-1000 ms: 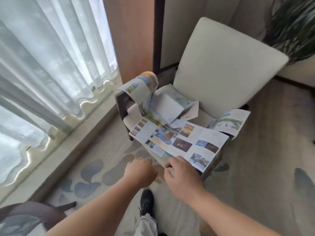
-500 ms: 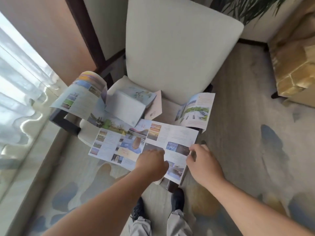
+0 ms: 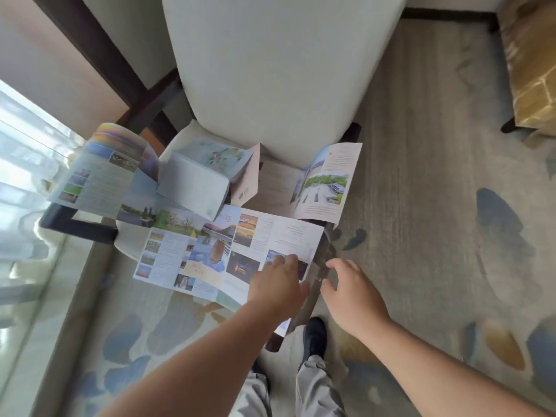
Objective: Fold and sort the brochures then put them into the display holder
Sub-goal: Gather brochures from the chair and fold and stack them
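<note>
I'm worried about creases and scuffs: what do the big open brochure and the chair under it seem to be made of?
The open brochure: thin printed paper, perhaps lightly coated; it lies in flat panels with sharp fold lines. The chair: cream fabric upholstery, matte, no shine, weave too blurred to name. Its armrest: dark, probably wood, though painted metal can't be excluded.

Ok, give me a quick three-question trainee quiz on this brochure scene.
1. True or false: the large unfolded brochure lies open across the front of the chair seat.
2. Which hand rests on its printed face? A left; B right; C neither.
3. Fill in: the garden-photo brochure drapes over the chair's ____ side, as the person sees it.
Key: 1 true. 2 A: the left hand lies on it, and the right hand hovers beside its edge. 3 right.
</note>
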The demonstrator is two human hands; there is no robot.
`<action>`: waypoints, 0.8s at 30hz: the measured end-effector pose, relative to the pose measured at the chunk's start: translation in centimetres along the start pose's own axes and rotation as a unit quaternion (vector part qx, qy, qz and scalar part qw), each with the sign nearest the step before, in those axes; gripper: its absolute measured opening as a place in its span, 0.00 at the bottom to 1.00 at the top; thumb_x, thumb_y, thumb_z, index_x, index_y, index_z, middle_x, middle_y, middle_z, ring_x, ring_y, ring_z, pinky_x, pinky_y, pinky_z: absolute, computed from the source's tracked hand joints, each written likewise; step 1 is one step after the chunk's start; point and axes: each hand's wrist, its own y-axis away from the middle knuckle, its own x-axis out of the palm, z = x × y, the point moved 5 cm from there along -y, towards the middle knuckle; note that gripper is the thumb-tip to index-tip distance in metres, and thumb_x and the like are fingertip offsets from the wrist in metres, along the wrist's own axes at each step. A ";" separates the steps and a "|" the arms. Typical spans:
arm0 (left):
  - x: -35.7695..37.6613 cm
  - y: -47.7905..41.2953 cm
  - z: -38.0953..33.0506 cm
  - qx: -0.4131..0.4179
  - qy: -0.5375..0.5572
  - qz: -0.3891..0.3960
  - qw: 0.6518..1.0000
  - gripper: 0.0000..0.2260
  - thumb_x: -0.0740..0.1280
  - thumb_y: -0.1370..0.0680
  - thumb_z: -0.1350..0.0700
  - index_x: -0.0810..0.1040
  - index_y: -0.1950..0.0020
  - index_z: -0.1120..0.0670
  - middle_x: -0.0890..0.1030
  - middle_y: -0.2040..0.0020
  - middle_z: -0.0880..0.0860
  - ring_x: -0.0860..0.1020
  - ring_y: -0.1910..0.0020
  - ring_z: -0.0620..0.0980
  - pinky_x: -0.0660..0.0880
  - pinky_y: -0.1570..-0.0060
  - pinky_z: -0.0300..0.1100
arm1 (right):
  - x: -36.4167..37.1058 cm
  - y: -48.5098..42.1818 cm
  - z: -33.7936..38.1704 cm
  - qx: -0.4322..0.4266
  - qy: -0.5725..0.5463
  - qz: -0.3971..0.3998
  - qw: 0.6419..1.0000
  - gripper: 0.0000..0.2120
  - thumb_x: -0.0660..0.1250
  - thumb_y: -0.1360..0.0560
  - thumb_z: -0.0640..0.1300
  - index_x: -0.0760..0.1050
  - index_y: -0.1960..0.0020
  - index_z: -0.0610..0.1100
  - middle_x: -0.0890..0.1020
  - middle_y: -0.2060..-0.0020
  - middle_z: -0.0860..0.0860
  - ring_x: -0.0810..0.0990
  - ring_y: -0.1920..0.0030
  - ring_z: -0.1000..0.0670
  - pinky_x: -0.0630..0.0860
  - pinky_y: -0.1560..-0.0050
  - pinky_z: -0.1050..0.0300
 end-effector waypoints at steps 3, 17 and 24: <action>1.0 -0.6 -0.9 -0.025 -0.005 -0.011 1.000 0.28 0.60 0.24 0.36 0.61 0.31 0.50 0.72 0.37 0.54 0.74 0.40 0.57 0.74 0.50 0.51 | 0.0 -0.1 -0.9 -0.012 -0.004 0.010 1.000 0.17 0.61 0.21 0.49 0.70 0.33 0.49 0.74 0.36 0.51 0.77 0.44 0.50 0.70 0.53 0.59; 2.7 -1.1 -1.4 -0.051 -0.062 -0.045 0.996 0.29 0.58 0.20 0.55 0.46 0.23 0.50 0.75 0.38 0.54 0.80 0.51 0.56 0.70 0.64 0.48 | -1.1 0.4 -2.1 -0.040 -0.019 0.024 0.999 0.17 0.60 0.21 0.48 0.70 0.32 0.48 0.73 0.34 0.52 0.74 0.37 0.51 0.73 0.41 0.56; -0.1 0.8 0.0 -0.064 0.001 -0.074 0.995 0.14 0.54 0.21 0.60 0.63 0.36 0.49 0.79 0.56 0.53 0.74 0.64 0.54 0.68 0.70 0.44 | -1.1 0.7 -2.0 -0.027 -0.023 0.032 0.999 0.17 0.60 0.20 0.49 0.69 0.32 0.49 0.73 0.34 0.52 0.76 0.40 0.51 0.73 0.47 0.58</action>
